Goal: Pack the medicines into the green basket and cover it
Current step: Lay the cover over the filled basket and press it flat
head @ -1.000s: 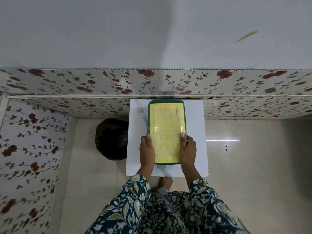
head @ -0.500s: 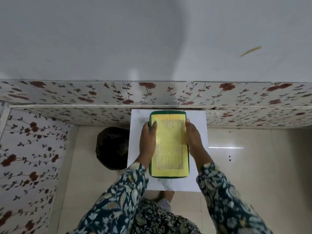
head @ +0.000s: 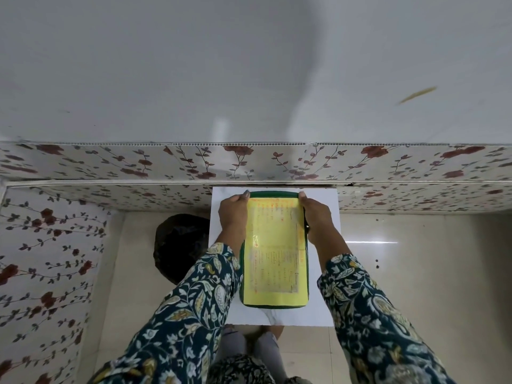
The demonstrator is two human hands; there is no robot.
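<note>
Both hands, left hand [head: 233,217] and right hand [head: 315,220], press flat on the yellow cover [head: 274,250] at the green basket's [head: 274,194] far corners; it looks light, stiff, best gripped by its long rims.

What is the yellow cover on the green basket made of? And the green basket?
The yellow cover looks like printed paper or card under a glossy film: a bright glare spot shines on it. The green basket shows only a smooth dark rim, probably moulded plastic, though that is a guess. The white table looks smooth and matte.
</note>
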